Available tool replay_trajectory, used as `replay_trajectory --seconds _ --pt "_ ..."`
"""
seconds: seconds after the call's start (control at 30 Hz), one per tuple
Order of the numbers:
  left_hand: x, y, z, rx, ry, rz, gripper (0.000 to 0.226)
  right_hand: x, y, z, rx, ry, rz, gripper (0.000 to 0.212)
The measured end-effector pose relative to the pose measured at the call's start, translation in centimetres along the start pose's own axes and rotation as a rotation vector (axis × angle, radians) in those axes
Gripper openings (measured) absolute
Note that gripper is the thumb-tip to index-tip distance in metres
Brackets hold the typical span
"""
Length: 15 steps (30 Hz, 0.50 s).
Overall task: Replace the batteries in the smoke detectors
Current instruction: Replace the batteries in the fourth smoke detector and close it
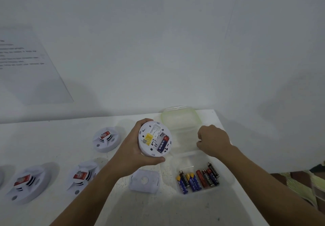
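**Detector underside up, battery bay toward the free hand**

Nearest the viewer, a white squarish plastic backing plate (144, 181) lies flat on the white table (52, 138). It is just beside a clear plastic tray (190, 160) holding a row of loose cylindrical batteries (198, 179) in blue, yellow, red and black. Beyond these, the left hand (139, 148) grips a round white smoke detector (153, 138) around its rim, underside facing up. One blue-and-red cylindrical battery (163, 145) sits in the open bay on the detector's right half, its long axis running roughly toward and away from the viewer. The right hand (213, 141) hovers to the right, apart from the detector, with its fingers curled inward; whether they pinch anything cannot be told. This hand is judged the nearer for lifting the battery out. Beyond it stands an empty clear tub with a greenish rim (179, 109). Three more white detectors (106, 139) rest at left.
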State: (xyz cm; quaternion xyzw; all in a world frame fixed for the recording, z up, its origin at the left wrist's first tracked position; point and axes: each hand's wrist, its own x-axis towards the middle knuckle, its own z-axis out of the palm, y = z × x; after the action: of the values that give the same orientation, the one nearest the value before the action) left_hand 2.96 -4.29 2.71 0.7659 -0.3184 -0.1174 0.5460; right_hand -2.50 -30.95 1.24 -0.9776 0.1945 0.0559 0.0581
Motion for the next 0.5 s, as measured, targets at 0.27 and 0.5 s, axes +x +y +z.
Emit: replay_trajectory --seconds 0.27,0.5 --pt "1.2 -1.1 0.0 -0.009 0.002 0.003 0.094 1.9 -1.3 0.6 -0.098 -0.066 0.000 0.024" --pt "1.7 -1.3 -0.6 0.012 0.022 -0.011 0.093 2.2 -0.7 1.3 0.492 -0.045 -0.067 0.008"
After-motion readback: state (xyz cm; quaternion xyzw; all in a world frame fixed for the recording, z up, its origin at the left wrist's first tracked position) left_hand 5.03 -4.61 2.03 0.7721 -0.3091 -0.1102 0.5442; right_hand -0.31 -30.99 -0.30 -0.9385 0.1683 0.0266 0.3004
